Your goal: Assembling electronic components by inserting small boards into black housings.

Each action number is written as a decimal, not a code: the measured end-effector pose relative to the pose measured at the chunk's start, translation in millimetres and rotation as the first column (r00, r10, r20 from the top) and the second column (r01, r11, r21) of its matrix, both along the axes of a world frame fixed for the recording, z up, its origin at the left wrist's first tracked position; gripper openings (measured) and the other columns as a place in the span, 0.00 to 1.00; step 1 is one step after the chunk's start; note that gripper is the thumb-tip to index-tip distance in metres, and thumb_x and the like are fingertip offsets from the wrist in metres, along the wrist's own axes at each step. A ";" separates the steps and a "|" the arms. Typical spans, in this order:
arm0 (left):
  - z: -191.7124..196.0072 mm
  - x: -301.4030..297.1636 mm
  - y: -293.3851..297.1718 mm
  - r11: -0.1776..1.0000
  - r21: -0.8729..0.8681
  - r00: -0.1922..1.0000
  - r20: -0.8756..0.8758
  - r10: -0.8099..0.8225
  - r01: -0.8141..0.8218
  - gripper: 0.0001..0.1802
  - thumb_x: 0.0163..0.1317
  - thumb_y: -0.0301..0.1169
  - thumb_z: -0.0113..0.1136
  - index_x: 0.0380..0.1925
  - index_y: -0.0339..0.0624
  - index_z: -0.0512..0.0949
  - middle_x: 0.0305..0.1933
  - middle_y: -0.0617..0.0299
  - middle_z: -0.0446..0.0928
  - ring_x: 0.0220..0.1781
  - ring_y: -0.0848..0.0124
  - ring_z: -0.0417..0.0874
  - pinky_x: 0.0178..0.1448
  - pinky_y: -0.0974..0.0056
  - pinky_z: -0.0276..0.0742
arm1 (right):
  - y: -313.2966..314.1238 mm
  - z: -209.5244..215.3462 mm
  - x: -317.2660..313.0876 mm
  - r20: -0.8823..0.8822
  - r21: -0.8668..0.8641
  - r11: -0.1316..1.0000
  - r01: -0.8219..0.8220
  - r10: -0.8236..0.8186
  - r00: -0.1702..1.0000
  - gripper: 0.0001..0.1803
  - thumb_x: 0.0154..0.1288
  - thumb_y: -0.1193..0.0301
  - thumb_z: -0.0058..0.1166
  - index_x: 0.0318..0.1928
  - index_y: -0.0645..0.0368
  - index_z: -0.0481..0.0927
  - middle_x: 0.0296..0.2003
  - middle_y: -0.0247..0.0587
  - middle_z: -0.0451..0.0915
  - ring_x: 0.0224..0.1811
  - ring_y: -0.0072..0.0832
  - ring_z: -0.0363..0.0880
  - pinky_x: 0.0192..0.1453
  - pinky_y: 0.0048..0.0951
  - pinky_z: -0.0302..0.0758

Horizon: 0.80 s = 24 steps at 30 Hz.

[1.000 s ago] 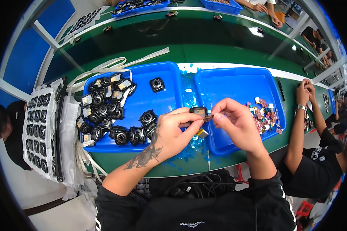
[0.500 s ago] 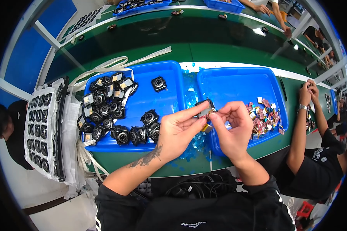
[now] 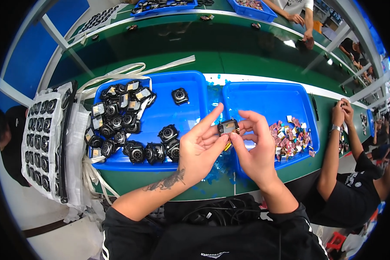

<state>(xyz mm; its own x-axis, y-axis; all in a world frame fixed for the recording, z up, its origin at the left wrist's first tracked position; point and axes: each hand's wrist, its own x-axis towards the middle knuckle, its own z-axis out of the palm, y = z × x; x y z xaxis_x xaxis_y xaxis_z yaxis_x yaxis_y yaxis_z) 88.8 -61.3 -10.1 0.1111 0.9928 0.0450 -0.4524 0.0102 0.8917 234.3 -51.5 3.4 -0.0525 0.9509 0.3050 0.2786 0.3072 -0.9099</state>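
Between my hands is a small dark watch case (image 3: pixel 227 126), its grey inner side facing up, over the gap between two blue trays. My left hand (image 3: pixel 198 145) grips its left side with the thumb beneath and the index finger stretched out past it. On the case's right side, my right hand (image 3: pixel 259 147) pinches with thumb and fingers. Something yellow (image 3: pixel 228 144) shows just below the thumbs; its kind I cannot make out. Many black watch cases (image 3: pixel 117 121) fill the left of the left tray (image 3: pixel 186 84). Small pinkish and gold electronic parts (image 3: pixel 290 138) lie in the right tray (image 3: pixel 264 97).
Blue scraps (image 3: pixel 214 93) litter the green table between the trays. White straps (image 3: pixel 117 76) run behind and beside the left tray. A rack of watch cases (image 3: pixel 43 143) stands at left. A co-worker's hands (image 3: pixel 343 112) work at right, and another person's hands (image 3: pixel 301 26) across the table.
The watch case has turned so its inner side shows more openly, and it sits slightly left and lower. My left index finger has lifted off it, and my right hand has moved left.
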 end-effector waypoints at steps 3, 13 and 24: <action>-0.2 -0.3 2.9 0.999 -0.048 0.998 0.061 0.009 -0.006 0.37 0.65 0.14 0.52 0.73 0.41 0.52 0.52 0.46 0.79 0.52 0.70 0.82 0.52 0.69 0.80 | 6.9 -1.6 3.0 0.382 0.265 0.958 -0.111 0.002 0.924 0.27 0.58 0.84 0.58 0.59 0.65 0.69 0.35 0.44 0.77 0.35 0.31 0.80 0.38 0.30 0.80; -2.6 -33.0 33.4 0.941 0.308 0.815 -0.505 0.285 -0.138 0.29 0.67 0.20 0.50 0.68 0.41 0.59 0.61 0.41 0.72 0.61 0.57 0.78 0.62 0.57 0.74 | 93.5 33.9 -11.8 0.363 -0.068 0.929 -0.365 0.364 0.858 0.27 0.64 0.78 0.53 0.62 0.59 0.62 0.26 0.43 0.79 0.30 0.37 0.82 0.38 0.36 0.77; -21.5 -48.2 42.6 0.923 0.370 -0.151 -0.912 0.382 0.103 0.27 0.63 0.31 0.57 0.62 0.36 0.67 0.61 0.46 0.70 0.64 0.50 0.69 0.65 0.51 0.68 | 251.3 -33.3 30.5 0.595 -0.241 0.970 0.031 0.122 0.794 0.29 0.57 0.72 0.62 0.59 0.61 0.70 0.35 0.43 0.84 0.39 0.32 0.83 0.48 0.29 0.76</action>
<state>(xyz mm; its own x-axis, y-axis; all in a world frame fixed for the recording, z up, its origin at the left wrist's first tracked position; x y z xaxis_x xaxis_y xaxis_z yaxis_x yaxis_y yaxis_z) 40.7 -18.7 -31.6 0.1294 0.9575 0.2579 0.9460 -0.1972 0.2574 264.8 199.8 -29.9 -0.1972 0.9800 -0.0264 0.7828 0.1412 -0.6060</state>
